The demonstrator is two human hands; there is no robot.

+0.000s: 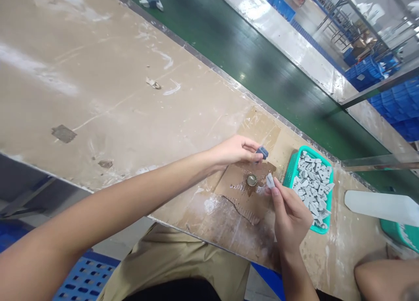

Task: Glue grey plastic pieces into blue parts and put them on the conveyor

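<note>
The left hand [238, 150] pinches a dark blue block [262, 152] above the cardboard [240, 198]; the right hand [292, 211], apart from it, pinches a pale grey piece [270, 181]. A round cap [251, 180] sits between them. The green basket [290, 172] stands just beside the right hand; leftward, the stained worktop [131, 104] stretches wide. Its far edge borders a green belt [235, 52], with blue crates [363, 71] beyond.

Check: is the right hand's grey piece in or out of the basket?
Out: the right hand pinches the grey piece beside the green basket.
</note>
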